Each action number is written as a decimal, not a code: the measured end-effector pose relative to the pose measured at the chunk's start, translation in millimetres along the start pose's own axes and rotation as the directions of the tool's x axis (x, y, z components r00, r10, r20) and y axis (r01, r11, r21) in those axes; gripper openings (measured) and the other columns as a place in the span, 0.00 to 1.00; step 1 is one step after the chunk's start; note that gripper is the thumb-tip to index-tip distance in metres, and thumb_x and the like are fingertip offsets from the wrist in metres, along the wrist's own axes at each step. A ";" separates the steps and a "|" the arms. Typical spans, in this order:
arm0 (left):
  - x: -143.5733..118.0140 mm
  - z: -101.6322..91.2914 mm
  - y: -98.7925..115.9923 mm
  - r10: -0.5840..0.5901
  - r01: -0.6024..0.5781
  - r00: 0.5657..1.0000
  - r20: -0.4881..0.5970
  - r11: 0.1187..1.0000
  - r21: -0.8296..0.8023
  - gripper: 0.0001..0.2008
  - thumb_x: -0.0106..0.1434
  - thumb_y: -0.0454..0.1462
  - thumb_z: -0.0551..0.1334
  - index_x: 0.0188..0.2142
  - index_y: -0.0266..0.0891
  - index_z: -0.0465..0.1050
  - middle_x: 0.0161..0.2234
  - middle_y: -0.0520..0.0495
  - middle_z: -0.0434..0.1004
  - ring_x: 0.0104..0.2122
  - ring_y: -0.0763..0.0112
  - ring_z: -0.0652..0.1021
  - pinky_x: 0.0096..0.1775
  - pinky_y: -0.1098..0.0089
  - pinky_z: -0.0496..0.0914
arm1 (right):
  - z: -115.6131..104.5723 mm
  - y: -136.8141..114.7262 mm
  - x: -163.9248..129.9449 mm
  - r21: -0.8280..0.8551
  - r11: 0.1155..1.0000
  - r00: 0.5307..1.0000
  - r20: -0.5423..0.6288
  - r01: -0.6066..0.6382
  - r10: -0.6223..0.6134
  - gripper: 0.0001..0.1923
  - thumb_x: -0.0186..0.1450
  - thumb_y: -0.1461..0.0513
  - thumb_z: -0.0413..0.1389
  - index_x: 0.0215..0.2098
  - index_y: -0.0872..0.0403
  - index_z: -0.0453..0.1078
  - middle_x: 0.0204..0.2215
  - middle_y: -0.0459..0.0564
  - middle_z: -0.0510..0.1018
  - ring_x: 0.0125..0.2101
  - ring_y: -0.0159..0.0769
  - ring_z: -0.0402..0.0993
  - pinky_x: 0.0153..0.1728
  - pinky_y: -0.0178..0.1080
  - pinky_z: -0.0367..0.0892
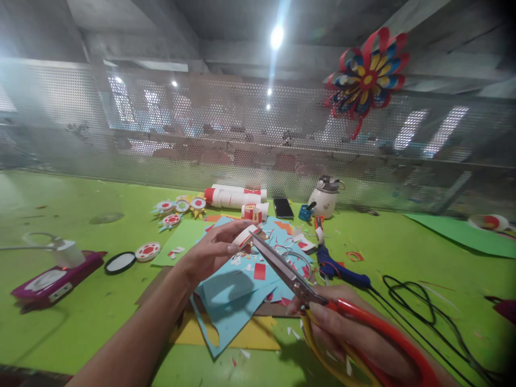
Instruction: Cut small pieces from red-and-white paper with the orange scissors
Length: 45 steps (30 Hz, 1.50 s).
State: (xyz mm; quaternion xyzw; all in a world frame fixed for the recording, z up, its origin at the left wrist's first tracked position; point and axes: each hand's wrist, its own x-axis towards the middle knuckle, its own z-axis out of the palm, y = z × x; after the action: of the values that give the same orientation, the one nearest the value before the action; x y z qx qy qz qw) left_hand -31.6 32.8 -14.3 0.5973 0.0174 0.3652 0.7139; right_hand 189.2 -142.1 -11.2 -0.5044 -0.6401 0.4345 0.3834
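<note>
My left hand (209, 251) pinches a small curved red-and-white paper strip (246, 236) above the table's middle. My right hand (342, 328) grips red-and-yellow-handled scissors (282, 269); their steel blades point up-left and the tips meet the strip. Under both hands lie light-blue paper sheets (234, 301) on yellow paper (258, 336), strewn with red and white scraps.
The green table (80, 209) holds a purple punch (52, 279), a black-rimmed disc (120, 262), paper rosettes (179, 207), rolled paper (234, 196), a phone (282, 208), a white jug (324, 196), a blue glue gun (342, 271) with black cable (411, 306). A mesh fence with a paper flower (368, 75) stands behind.
</note>
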 end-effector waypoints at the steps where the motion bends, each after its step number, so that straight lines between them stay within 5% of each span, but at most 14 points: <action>1: 0.0 -0.1 -0.1 -0.001 0.001 1.000 -0.002 1.000 0.002 0.25 0.48 0.32 0.63 0.49 0.37 0.71 0.49 0.40 0.72 0.47 0.58 0.71 0.44 0.64 0.64 | -0.3 1.0 -0.1 -0.007 1.000 1.000 -0.001 -0.004 0.004 0.14 0.68 0.55 0.49 0.40 0.52 0.73 0.19 0.44 0.69 0.20 0.30 0.64 0.22 0.33 0.62; 12: 0.1 -0.5 -1.4 -0.001 0.001 1.000 -0.006 1.000 0.013 0.23 0.50 0.32 0.63 0.47 0.38 0.73 0.47 0.41 0.74 0.45 0.58 0.71 0.43 0.63 0.65 | -2.6 -1.1 0.5 -0.246 0.968 0.995 -0.074 0.049 -0.069 0.14 0.68 0.53 0.49 0.38 0.51 0.72 0.26 0.44 0.71 0.25 0.31 0.66 0.28 0.33 0.65; 16: 0.2 -2.9 -2.8 -0.024 0.025 1.000 -0.013 0.999 0.026 0.23 0.50 0.34 0.65 0.48 0.38 0.72 0.47 0.39 0.74 0.46 0.57 0.72 0.43 0.64 0.65 | -0.8 -9.0 3.4 -0.242 0.969 0.998 -0.015 0.055 -0.061 0.19 0.68 0.50 0.46 0.35 0.53 0.73 0.19 0.42 0.65 0.20 0.30 0.62 0.22 0.33 0.62; 19: 0.2 -3.3 -1.8 -0.034 0.035 0.999 -0.026 0.999 0.042 0.25 0.50 0.35 0.65 0.50 0.39 0.71 0.48 0.39 0.73 0.46 0.57 0.72 0.42 0.63 0.66 | -2.0 -15.6 2.2 -0.279 0.957 0.996 -0.032 0.074 -0.087 0.19 0.66 0.49 0.47 0.35 0.51 0.73 0.23 0.45 0.69 0.27 0.34 0.66 0.29 0.36 0.64; 24: -1.5 -3.1 2.2 -0.057 0.057 0.998 -0.015 0.998 0.007 0.24 0.52 0.33 0.63 0.50 0.38 0.71 0.48 0.39 0.73 0.44 0.59 0.73 0.42 0.64 0.67 | -1.8 -18.4 -2.1 -0.193 0.980 0.997 -0.053 0.042 -0.054 0.15 0.66 0.53 0.50 0.27 0.51 0.68 0.26 0.45 0.69 0.30 0.34 0.68 0.35 0.37 0.65; 29: -1.3 -3.5 3.4 -0.061 0.061 0.998 -0.009 0.998 0.013 0.23 0.50 0.32 0.65 0.48 0.34 0.71 0.44 0.38 0.74 0.41 0.60 0.74 0.41 0.62 0.69 | -2.5 -7.2 4.0 -0.073 0.997 1.000 0.029 0.010 -0.008 0.22 0.67 0.49 0.47 0.21 0.53 0.64 0.19 0.44 0.66 0.22 0.30 0.65 0.25 0.35 0.64; 36: 1.6 1.9 2.9 0.021 -0.020 0.998 -0.058 1.000 0.024 0.23 0.48 0.29 0.67 0.45 0.39 0.68 0.46 0.42 0.72 0.41 0.62 0.75 0.42 0.62 0.69 | 3.4 -15.8 3.3 -0.121 0.993 0.999 0.041 0.011 -0.006 0.17 0.67 0.50 0.47 0.35 0.53 0.70 0.22 0.45 0.69 0.24 0.34 0.67 0.28 0.36 0.65; 39: 2.9 6.4 1.0 0.038 -0.032 0.993 -0.113 0.998 0.054 0.24 0.48 0.29 0.68 0.45 0.39 0.66 0.44 0.42 0.73 0.40 0.63 0.75 0.42 0.64 0.69 | 11.0 -22.2 4.2 -0.238 0.969 0.993 -0.086 0.064 -0.087 0.16 0.67 0.52 0.46 0.36 0.53 0.71 0.32 0.51 0.73 0.28 0.36 0.71 0.31 0.37 0.67; 45: 5.8 15.8 -2.1 0.047 -0.027 0.981 -0.190 0.994 0.107 0.32 0.47 0.30 0.69 0.52 0.40 0.65 0.44 0.40 0.73 0.45 0.60 0.73 0.43 0.62 0.68 | 17.4 -7.2 22.4 -0.527 0.844 0.975 -0.115 0.101 -0.189 0.14 0.65 0.55 0.49 0.34 0.57 0.70 0.20 0.46 0.70 0.20 0.34 0.67 0.21 0.34 0.61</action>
State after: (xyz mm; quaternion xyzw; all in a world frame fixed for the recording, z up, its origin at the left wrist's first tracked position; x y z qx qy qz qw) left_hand -19.0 22.6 -9.2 0.5959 0.0943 0.4329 0.6698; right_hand 166.4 -123.9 -8.9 -0.5727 -0.7362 0.1733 0.3160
